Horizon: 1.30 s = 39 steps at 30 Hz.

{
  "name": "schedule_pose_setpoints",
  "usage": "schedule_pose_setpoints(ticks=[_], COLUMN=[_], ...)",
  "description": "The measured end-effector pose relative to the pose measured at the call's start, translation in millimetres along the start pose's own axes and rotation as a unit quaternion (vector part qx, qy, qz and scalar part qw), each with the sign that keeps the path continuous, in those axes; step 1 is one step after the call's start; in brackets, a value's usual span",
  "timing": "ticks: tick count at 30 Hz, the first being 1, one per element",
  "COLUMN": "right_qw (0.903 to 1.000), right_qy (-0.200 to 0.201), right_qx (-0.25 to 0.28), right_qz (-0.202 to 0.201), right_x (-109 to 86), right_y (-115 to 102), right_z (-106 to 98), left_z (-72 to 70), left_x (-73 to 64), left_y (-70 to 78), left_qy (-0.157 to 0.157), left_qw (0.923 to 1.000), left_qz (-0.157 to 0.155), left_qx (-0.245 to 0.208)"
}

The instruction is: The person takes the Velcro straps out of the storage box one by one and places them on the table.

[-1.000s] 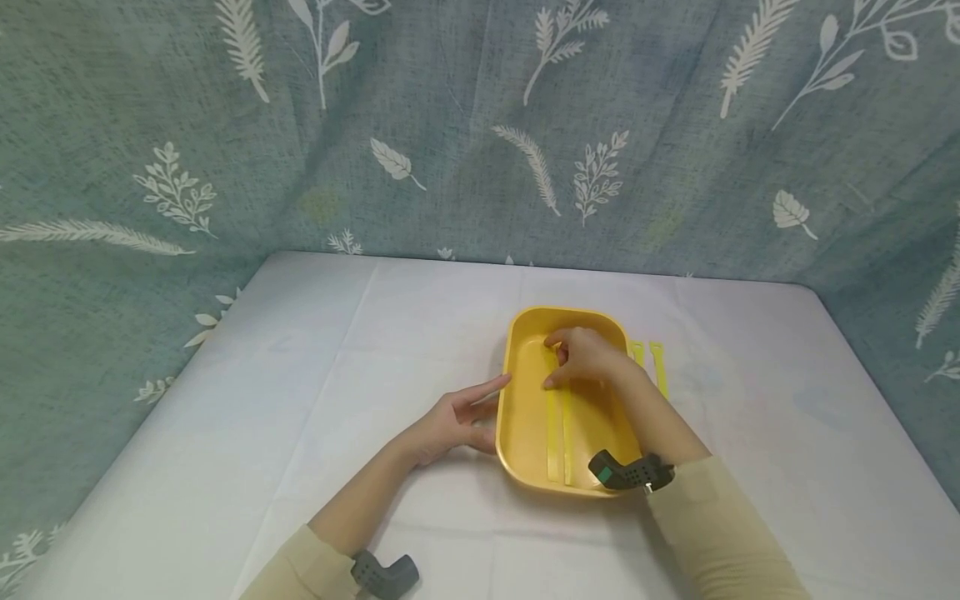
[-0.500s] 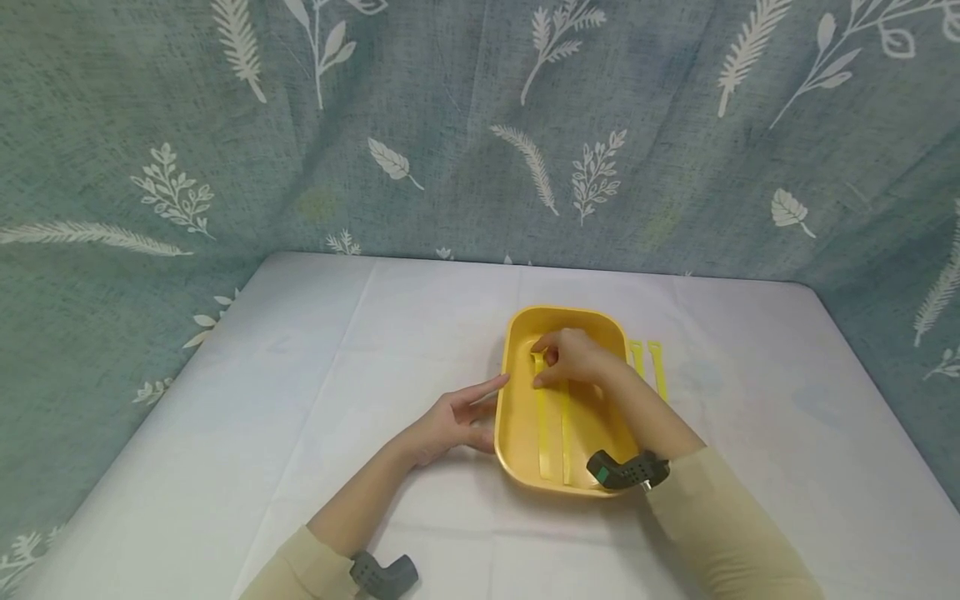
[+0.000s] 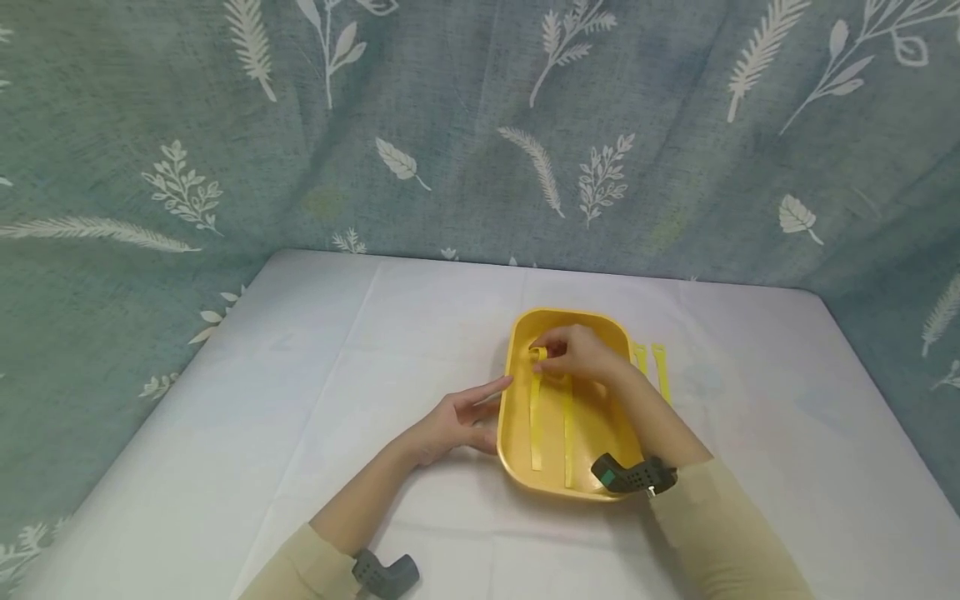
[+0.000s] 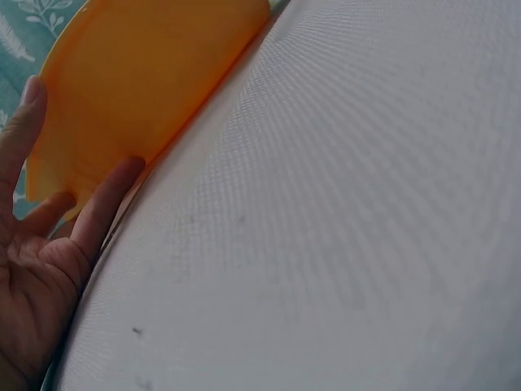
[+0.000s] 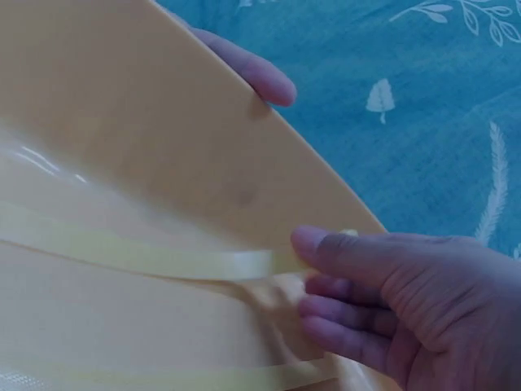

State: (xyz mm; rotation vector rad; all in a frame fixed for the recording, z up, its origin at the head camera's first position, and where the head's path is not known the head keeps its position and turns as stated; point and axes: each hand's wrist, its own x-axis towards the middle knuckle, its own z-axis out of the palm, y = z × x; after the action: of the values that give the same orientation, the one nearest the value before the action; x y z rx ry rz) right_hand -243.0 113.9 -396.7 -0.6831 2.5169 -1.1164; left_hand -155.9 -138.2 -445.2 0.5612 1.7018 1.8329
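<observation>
Yellow strip (image 3: 536,425) is pinched near its far end by the right hand (image 3: 581,354), inside the tray (image 3: 600,429); it's angled lengthwise toward the tray's near end; a second strip (image 3: 568,442) is laid alongside; the tray's left side is touched by the left hand (image 3: 450,425), fingers loosely spread; more strips (image 3: 662,371) are on the table (image 3: 337,417).

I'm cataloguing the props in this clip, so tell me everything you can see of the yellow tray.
The yellow tray is a rounded rectangle with raised walls and a smooth, slightly shiny surface that looks like plastic. It sits open side up on the white tabletop, its long sides running away from the person. The left hand touches its left wall; two yellow strips are inside.
</observation>
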Motion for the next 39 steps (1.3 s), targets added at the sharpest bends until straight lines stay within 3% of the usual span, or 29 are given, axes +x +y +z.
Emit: schedule_pose_setpoints(ticks=[7, 13, 24, 31, 35, 39], right_qw=[0.9887, 0.9763, 0.9684, 0.9463, 0.9402, 0.9422], right_qy=[-0.007, -0.009, 0.023, -0.032, -0.055, -0.066], right_qx=[0.148, 0.214, 0.247, 0.321, 0.333, 0.323], right_qz=[0.023, 0.034, 0.023, -0.02, -0.048, -0.06], right_x=[-3.5, -6.4, -9.5, -10.0, -11.4, -12.2], right_y=[-1, -2, -2, 1, 3, 2], right_z=[0, 0, -4, -11, -14, -16], left_z=[1.3, 1.7, 0.7, 1.4, 2.1, 2.5], left_x=[-0.8, -2.7, -2.8, -0.9, 0.0, 0.5], left_y=[-0.2, 0.4, -0.8, -1.1, 0.1, 1.8], left_qy=[0.001, 0.003, 0.0, 0.003, 0.001, -0.002], left_qw=[1.0, 0.9998, 1.0, 1.0, 1.0, 1.0], left_qz=[-0.003, -0.015, -0.005, -0.007, -0.006, 0.0], left_qx=[0.003, 0.016, -0.004, 0.002, -0.004, -0.007])
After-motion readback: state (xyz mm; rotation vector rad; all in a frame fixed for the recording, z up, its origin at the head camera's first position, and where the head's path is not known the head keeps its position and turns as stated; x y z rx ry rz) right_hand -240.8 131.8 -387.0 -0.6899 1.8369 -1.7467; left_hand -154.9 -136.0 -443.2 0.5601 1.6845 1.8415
